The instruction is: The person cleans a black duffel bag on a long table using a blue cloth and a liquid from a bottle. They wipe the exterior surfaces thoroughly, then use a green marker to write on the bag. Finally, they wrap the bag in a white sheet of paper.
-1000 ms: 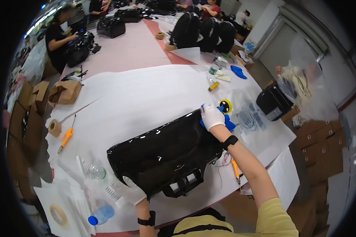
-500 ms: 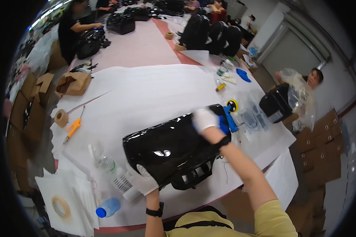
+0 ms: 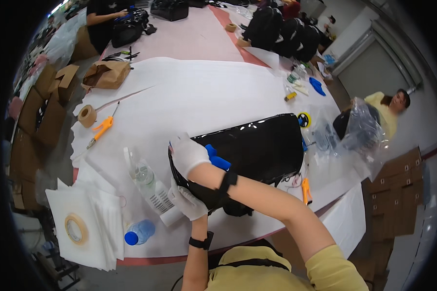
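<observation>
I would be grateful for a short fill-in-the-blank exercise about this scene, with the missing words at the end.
1. The left hand wears a glove that is ____ in colour.
2. The right hand is at the picture's ____ end of the shiny bag.
3. The cloth by the right hand is ____ in colour.
4. The pistol-shaped tool beside the brown tape roll is mainly ____ in colour.
Missing words: white; left; blue; orange.

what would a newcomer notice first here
The glossy black bag on the near side of the white-covered table would likely draw the eye. The white-gloved right hand lies over its left end, a bright blue cloth beside the wrist. Next, perhaps, the orange plastic tool at the table's left.
</observation>
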`<act>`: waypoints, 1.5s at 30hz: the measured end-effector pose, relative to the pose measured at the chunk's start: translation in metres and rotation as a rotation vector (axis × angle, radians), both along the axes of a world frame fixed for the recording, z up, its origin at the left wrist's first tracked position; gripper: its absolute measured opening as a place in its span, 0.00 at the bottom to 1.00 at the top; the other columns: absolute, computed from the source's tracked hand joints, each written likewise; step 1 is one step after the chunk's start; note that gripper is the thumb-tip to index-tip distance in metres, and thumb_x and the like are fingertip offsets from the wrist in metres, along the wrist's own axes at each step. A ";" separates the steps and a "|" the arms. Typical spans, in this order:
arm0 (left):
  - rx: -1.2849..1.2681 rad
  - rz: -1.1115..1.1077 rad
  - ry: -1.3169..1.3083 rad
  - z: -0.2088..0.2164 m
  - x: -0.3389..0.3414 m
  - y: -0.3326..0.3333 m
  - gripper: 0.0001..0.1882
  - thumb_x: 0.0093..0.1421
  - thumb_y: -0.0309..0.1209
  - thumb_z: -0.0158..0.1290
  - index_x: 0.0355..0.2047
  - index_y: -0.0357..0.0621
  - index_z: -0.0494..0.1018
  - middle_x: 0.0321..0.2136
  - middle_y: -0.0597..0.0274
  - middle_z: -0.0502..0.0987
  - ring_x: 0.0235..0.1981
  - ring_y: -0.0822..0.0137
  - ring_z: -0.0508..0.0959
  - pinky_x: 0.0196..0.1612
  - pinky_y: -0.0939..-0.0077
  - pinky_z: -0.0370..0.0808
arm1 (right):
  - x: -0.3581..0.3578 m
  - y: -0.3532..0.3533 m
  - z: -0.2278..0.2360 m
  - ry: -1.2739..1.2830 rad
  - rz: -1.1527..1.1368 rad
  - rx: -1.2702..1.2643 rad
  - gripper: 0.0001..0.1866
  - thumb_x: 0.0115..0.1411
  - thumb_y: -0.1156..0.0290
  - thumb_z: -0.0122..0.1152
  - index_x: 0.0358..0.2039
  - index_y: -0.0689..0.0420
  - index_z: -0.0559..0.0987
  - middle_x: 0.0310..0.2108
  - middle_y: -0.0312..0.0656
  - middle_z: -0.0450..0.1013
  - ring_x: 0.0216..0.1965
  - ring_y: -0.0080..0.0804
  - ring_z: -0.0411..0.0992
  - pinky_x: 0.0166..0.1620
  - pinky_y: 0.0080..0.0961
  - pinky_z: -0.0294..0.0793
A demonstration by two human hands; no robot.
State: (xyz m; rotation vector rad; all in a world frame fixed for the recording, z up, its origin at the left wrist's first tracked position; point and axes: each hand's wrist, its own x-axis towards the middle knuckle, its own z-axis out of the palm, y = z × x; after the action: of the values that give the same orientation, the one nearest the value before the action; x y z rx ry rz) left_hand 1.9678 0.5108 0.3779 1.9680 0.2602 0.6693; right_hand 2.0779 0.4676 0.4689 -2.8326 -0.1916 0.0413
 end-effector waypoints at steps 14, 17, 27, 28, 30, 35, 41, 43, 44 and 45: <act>0.120 -0.023 -0.063 0.001 0.010 -0.008 0.20 0.67 0.28 0.38 0.56 0.28 0.61 0.50 0.39 0.67 0.51 0.45 0.66 0.55 0.60 0.62 | -0.079 -0.241 -0.029 -0.351 -0.852 -0.317 0.10 0.60 0.61 0.53 0.30 0.54 0.71 0.29 0.47 0.68 0.28 0.45 0.74 0.27 0.39 0.76; 0.119 -0.009 -0.073 -0.013 0.010 -0.007 0.20 0.67 0.28 0.38 0.55 0.27 0.61 0.51 0.38 0.67 0.51 0.46 0.66 0.56 0.60 0.61 | -0.073 -0.176 -0.017 -0.409 -0.791 -0.221 0.09 0.61 0.63 0.51 0.28 0.54 0.73 0.29 0.47 0.68 0.26 0.44 0.73 0.26 0.39 0.74; 0.084 -0.113 0.157 0.030 0.021 -0.003 0.24 0.66 0.42 0.45 0.47 0.30 0.70 0.42 0.44 0.76 0.42 0.51 0.75 0.48 0.64 0.68 | -0.120 -0.171 -0.036 -0.194 -0.101 -0.398 0.02 0.46 0.69 0.55 0.20 0.48 0.73 0.18 0.39 0.66 0.21 0.32 0.69 0.19 0.28 0.65; 0.007 -0.137 0.157 0.027 0.025 -0.006 0.25 0.65 0.43 0.45 0.48 0.30 0.70 0.43 0.44 0.76 0.42 0.51 0.75 0.48 0.64 0.67 | -0.126 -0.221 -0.053 -0.487 -0.280 -0.375 0.03 0.46 0.68 0.56 0.20 0.50 0.73 0.18 0.42 0.67 0.19 0.36 0.70 0.19 0.31 0.67; -0.011 -0.139 0.129 0.023 0.029 -0.005 0.26 0.65 0.45 0.45 0.49 0.30 0.69 0.44 0.43 0.75 0.42 0.49 0.74 0.49 0.63 0.67 | -0.137 -0.291 -0.058 -0.498 -0.801 -0.201 0.09 0.60 0.66 0.51 0.25 0.54 0.73 0.22 0.48 0.67 0.20 0.43 0.69 0.23 0.42 0.70; 0.229 -0.032 0.329 0.027 0.032 -0.006 0.30 0.66 0.48 0.43 0.52 0.29 0.67 0.48 0.40 0.73 0.45 0.47 0.73 0.50 0.63 0.67 | -0.122 -0.176 -0.068 -0.673 -0.612 -0.111 0.07 0.54 0.66 0.56 0.23 0.54 0.72 0.23 0.47 0.68 0.24 0.42 0.70 0.24 0.38 0.70; -0.012 -0.084 0.163 0.025 0.036 -0.014 0.29 0.63 0.46 0.50 0.46 0.26 0.70 0.42 0.39 0.76 0.39 0.49 0.76 0.45 0.66 0.72 | -0.129 -0.101 -0.064 -0.714 0.016 -0.059 0.04 0.48 0.68 0.53 0.18 0.50 0.71 0.18 0.38 0.65 0.20 0.30 0.68 0.18 0.29 0.63; 0.059 -0.078 0.140 0.027 0.031 -0.011 0.27 0.62 0.45 0.52 0.45 0.26 0.71 0.39 0.42 0.77 0.36 0.50 0.77 0.44 0.66 0.72 | -0.128 -0.163 -0.051 -0.527 0.014 -0.232 0.06 0.48 0.67 0.53 0.18 0.50 0.70 0.18 0.38 0.66 0.19 0.30 0.67 0.19 0.29 0.64; 0.044 -0.078 0.140 0.032 0.028 -0.015 0.27 0.62 0.46 0.51 0.43 0.26 0.71 0.39 0.43 0.77 0.36 0.51 0.76 0.43 0.65 0.72 | -0.129 -0.202 -0.038 -0.468 -0.095 -0.332 0.05 0.46 0.68 0.55 0.16 0.51 0.71 0.17 0.40 0.66 0.21 0.31 0.70 0.19 0.28 0.67; 0.026 -0.086 0.136 0.039 0.025 -0.027 0.27 0.62 0.46 0.51 0.42 0.26 0.72 0.38 0.43 0.78 0.35 0.51 0.76 0.42 0.65 0.71 | -0.129 -0.248 -0.046 -0.519 -0.247 -0.445 0.04 0.45 0.69 0.56 0.17 0.51 0.72 0.17 0.41 0.67 0.21 0.33 0.70 0.19 0.30 0.68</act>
State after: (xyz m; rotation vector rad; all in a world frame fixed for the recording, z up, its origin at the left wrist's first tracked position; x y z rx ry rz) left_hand 1.9928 0.4843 0.4173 2.0407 0.2487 0.4868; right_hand 1.9484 0.2193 0.4226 -3.2209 0.0725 -0.8013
